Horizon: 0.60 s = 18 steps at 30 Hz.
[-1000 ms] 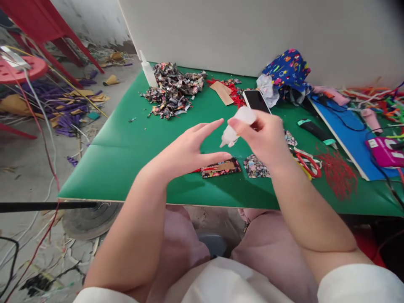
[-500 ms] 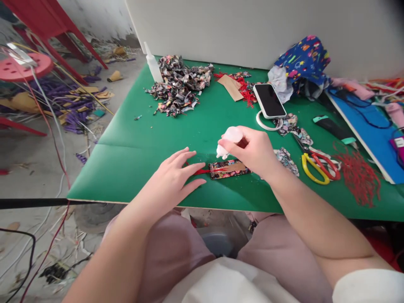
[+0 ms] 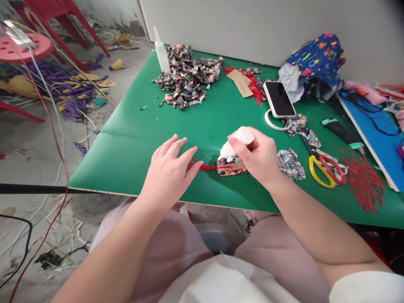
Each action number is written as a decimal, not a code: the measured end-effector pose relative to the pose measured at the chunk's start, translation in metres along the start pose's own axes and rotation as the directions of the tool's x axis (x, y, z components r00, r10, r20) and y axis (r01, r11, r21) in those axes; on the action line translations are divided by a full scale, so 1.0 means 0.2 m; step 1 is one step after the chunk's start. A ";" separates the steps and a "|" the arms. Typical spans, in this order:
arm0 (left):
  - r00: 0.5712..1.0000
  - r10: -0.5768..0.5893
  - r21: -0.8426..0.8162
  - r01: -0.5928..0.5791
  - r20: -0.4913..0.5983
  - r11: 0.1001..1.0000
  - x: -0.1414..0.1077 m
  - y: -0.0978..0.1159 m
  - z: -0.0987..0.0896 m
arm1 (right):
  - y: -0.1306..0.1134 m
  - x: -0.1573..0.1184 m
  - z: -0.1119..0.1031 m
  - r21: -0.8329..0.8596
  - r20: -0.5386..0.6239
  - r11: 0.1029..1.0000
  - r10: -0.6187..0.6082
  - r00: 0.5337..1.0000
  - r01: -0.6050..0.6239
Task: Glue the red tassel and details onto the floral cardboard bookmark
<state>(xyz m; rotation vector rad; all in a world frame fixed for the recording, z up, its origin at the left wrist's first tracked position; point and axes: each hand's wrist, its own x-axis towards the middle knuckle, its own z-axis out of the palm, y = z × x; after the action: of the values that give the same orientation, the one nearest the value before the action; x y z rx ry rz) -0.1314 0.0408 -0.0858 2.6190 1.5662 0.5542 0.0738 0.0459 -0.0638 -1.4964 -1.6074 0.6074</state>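
Observation:
My right hand is closed around a small white squeeze bottle, tilted so its narrow nozzle points down and left. Just beneath the nozzle lies a patterned fabric strip with a brown paper-like piece on it. A red tassel runs out from the strip's left end, its red cord lying along the strip. My left hand is open with fingers spread, over and beside the tassel's threads; whether it touches them I cannot tell.
Fabric scraps and a clear nozzle bottle stand at the back left. A phone leans on a white stand. Scissors, a utility knife and red threads lie right on the green tabletop.
The bottle has tipped further, so its nozzle now points at the fabric strip's left part. My left hand has shifted slightly, fingers still spread. The whole view has moved a little.

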 end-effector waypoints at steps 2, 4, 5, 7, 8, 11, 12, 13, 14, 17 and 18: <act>1.000 0.010 -0.036 -0.010 0.003 0.999 0.00 0.01 0.00 | 0.01 0.00 0.01 -0.020 0.007 1.000 0.001 1.000 -0.001; 1.000 0.014 -0.057 -0.013 0.021 0.998 -0.01 0.01 0.00 | 0.01 -0.01 0.02 -0.029 0.003 1.000 -0.009 1.000 0.009; 0.999 0.013 -0.060 -0.011 0.032 0.998 -0.01 0.01 0.00 | 0.02 -0.01 0.02 -0.025 -0.004 1.000 -0.016 1.000 0.016; 0.999 0.008 -0.060 -0.005 0.049 0.998 -0.02 0.00 0.00 | 0.02 -0.01 0.02 -0.010 -0.029 1.000 -0.029 0.999 0.029; 0.998 0.006 -0.060 -0.003 0.055 0.998 -0.02 0.00 0.00 | 0.02 -0.01 0.02 -0.003 -0.044 0.999 -0.034 0.998 0.033; 0.998 0.007 -0.070 -0.002 0.068 0.998 -0.03 -0.03 0.00 | 0.03 -0.01 0.02 0.010 -0.073 0.999 -0.034 0.997 0.035; 0.997 0.008 -0.076 -0.003 0.072 0.997 -0.03 -0.03 0.01 | 0.03 -0.01 0.02 0.016 -0.074 0.999 -0.032 0.997 0.033; 0.997 0.010 -0.081 -0.003 0.078 0.997 -0.03 -0.03 0.01 | 0.03 -0.01 0.02 0.023 -0.074 0.999 -0.029 0.997 0.031; 0.997 0.010 -0.085 -0.003 0.083 0.996 -0.04 -0.04 0.02 | 0.03 -0.01 0.02 0.030 -0.075 0.999 -0.028 0.997 0.030; 0.996 0.010 -0.090 -0.002 0.085 0.996 -0.05 -0.04 0.03 | 0.03 -0.01 0.02 0.041 -0.084 0.999 -0.026 0.996 0.030; 0.997 0.009 -0.092 -0.002 0.080 0.996 -0.05 -0.04 0.03 | 0.03 -0.01 0.02 0.042 -0.084 0.999 -0.026 0.996 0.030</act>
<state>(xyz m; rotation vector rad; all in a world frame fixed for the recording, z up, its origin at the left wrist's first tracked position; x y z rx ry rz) -0.1401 0.0372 -0.0960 2.5452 1.4745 0.5017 0.0738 0.0449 -0.0715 -1.4463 -1.5395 0.5531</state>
